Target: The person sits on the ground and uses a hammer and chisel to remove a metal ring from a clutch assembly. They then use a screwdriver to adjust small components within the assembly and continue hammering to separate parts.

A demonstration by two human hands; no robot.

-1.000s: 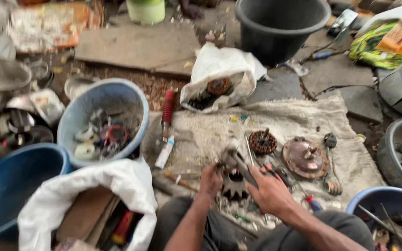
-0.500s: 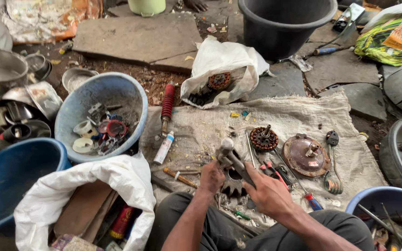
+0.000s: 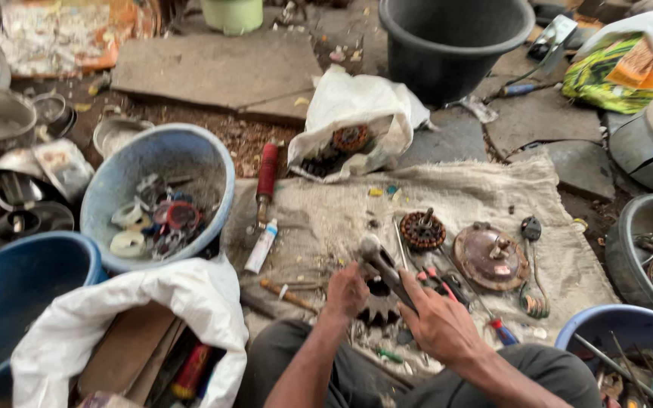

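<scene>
the right hand (image 3: 440, 325) was clamped around the handle of a hammer (image 3: 383, 268), whose metal head pointed up and away from the person. the left hand (image 3: 345, 291) was closed on the edge of a dark toothed gear (image 3: 376, 306), which lay on the burlap cloth (image 3: 455, 200) between the two hands, partly hidden under the hammer's handle. the two hands were close together but not touching.

just beyond the right hand lay a copper-wound motor core (image 3: 422, 229), and past it, further right, a rusty round cover plate (image 3: 490, 257) with a pair of pliers (image 3: 532, 264) beside it. a red-handled screwdriver (image 3: 504, 331) lay just right of the right hand. ahead and left of the left hand were a small white tube (image 3: 261, 245) and a red-handled tool (image 3: 267, 177). further left stood a pale blue bowl (image 3: 115, 189) holding rolls of tape and small parts. a white bag (image 3: 372, 113) with more wound cores sat well ahead of both hands, and a black bucket (image 3: 455, 45) behind it.
</scene>
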